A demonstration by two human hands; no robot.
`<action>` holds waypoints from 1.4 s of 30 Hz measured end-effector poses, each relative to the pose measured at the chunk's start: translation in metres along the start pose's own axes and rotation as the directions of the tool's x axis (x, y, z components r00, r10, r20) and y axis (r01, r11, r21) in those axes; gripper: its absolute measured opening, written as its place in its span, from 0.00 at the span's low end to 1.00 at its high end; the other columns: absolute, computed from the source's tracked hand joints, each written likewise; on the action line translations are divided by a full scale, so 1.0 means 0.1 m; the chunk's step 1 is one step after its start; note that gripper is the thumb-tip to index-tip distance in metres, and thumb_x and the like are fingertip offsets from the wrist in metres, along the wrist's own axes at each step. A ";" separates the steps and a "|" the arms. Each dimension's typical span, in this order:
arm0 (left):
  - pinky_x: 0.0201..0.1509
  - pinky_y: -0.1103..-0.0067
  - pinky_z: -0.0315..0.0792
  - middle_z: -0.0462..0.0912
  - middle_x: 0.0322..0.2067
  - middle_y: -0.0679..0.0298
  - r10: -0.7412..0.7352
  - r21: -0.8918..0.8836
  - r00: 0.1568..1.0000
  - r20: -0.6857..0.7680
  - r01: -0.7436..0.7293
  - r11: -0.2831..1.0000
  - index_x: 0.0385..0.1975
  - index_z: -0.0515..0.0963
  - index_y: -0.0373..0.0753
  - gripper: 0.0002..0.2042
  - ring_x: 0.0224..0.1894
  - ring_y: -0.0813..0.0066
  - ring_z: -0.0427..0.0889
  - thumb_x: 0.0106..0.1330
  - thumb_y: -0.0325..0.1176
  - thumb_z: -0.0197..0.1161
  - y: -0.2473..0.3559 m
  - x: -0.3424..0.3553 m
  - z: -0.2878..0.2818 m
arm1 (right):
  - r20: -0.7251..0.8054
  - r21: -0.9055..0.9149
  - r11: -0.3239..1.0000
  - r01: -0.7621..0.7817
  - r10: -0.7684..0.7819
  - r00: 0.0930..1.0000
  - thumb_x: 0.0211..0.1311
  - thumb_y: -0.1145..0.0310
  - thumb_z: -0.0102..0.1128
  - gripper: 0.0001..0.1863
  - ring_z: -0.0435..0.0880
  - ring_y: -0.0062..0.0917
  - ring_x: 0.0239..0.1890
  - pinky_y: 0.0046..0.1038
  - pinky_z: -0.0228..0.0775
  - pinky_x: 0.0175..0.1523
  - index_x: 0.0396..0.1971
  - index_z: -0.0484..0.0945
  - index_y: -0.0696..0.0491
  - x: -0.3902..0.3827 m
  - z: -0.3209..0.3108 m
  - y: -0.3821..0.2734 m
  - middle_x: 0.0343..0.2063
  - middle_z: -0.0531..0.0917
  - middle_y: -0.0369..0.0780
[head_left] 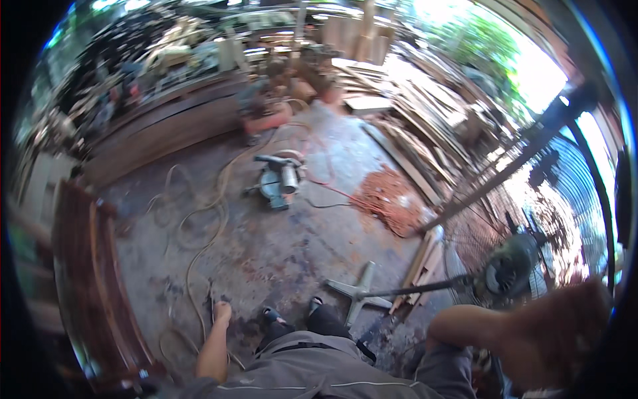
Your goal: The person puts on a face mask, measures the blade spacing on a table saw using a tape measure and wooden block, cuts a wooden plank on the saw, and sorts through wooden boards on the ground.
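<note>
My left hand (222,310) hangs low at my left side, closed on a small dark tool (212,297) whose exact kind I cannot make out, close to a pale hose (191,259) on the floor. My right hand (558,319) is raised at the lower right, smeared by motion, beside a large standing fan (502,272); whether it touches the fan or holds anything is unclear. The fan's pole runs to a grey star-shaped base (359,292) by my sandalled feet.
A miter saw (278,183) sits on the stained concrete floor (252,246), amid hoses and cords. A pile of orange sawdust (389,196) lies right of it. Stacked planks (415,126) and long timbers (166,123) line the back. A glossy brown wooden panel (90,279) stands at the left.
</note>
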State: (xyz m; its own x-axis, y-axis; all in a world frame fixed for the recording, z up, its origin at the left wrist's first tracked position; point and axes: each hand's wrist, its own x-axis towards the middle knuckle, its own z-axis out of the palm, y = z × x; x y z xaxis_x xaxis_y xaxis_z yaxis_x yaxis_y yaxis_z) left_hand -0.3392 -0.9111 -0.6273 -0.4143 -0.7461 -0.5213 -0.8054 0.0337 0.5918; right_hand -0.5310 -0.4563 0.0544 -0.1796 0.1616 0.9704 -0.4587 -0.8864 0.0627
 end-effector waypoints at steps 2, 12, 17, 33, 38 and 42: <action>0.21 0.72 0.73 0.82 0.28 0.59 -0.002 0.052 0.998 0.055 -0.001 0.999 0.36 0.80 0.33 0.11 0.23 0.66 0.80 0.62 0.31 0.53 0.47 0.13 0.08 | 0.007 -0.609 0.770 -0.189 0.243 0.970 0.65 0.61 0.50 0.18 0.77 0.30 0.46 0.37 0.66 0.58 0.45 0.72 0.60 -0.75 -0.40 -0.08 0.43 0.76 0.44; 0.26 0.80 0.75 0.79 0.27 0.66 -0.104 0.083 0.811 0.575 0.068 0.994 0.39 0.78 0.38 0.09 0.27 0.76 0.78 0.65 0.33 0.56 1.03 -0.68 0.59 | -0.639 -0.142 -0.896 -0.421 0.408 -0.652 0.64 0.47 0.50 0.28 0.79 0.51 0.50 0.43 0.70 0.54 0.45 0.79 0.59 -5.49 -1.63 -0.60 0.45 0.81 0.56; 0.40 0.74 0.75 0.85 0.36 0.57 -0.079 0.364 0.718 0.691 -0.252 0.897 0.44 0.80 0.33 0.17 0.34 0.71 0.83 0.66 0.40 0.57 1.51 -0.74 0.34 | -0.774 0.100 -0.675 -0.731 0.409 -0.483 0.66 0.39 0.42 0.36 0.80 0.41 0.48 0.37 0.67 0.55 0.44 0.80 0.61 -6.34 -1.99 -0.86 0.41 0.83 0.55; 0.43 0.73 0.74 0.85 0.37 0.56 -0.179 0.192 0.126 0.976 -0.886 0.423 0.45 0.80 0.33 0.16 0.37 0.70 0.83 0.65 0.39 0.57 4.32 0.84 1.86 | -0.699 0.347 -0.723 -0.598 0.226 -0.679 0.65 0.32 0.37 0.43 0.81 0.45 0.49 0.40 0.70 0.54 0.53 0.76 0.61 -4.29 -2.50 -0.07 0.46 0.82 0.52; 0.44 0.73 0.74 0.85 0.38 0.56 -0.458 -0.166 -0.189 0.869 -0.982 0.090 0.45 0.80 0.33 0.16 0.38 0.69 0.83 0.65 0.39 0.57 5.56 0.89 3.28 | -0.746 0.591 -0.618 -0.518 -0.173 -0.644 0.63 0.39 0.48 0.36 0.82 0.48 0.46 0.43 0.72 0.51 0.43 0.81 0.62 -4.97 -1.93 0.13 0.43 0.82 0.55; 0.45 0.73 0.74 0.85 0.39 0.55 -0.689 -0.468 -0.315 0.653 -0.883 -0.041 0.46 0.80 0.33 0.17 0.38 0.69 0.83 0.65 0.39 0.57 5.91 0.25 4.27 | -0.681 0.730 -0.400 -0.554 -0.354 -0.641 0.56 0.43 0.58 0.32 0.83 0.48 0.45 0.45 0.74 0.49 0.38 0.82 0.62 -5.35 -1.37 0.61 0.39 0.84 0.54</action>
State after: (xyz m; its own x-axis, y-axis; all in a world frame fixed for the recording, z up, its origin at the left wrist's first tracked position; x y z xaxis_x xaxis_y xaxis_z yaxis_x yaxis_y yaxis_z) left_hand -1.0063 -0.6256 -0.5529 0.4079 0.6460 -0.6452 0.5969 0.3461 0.7238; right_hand -0.5819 -0.5373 -0.4931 -0.3150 0.5058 -0.8031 0.9182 -0.0517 -0.3928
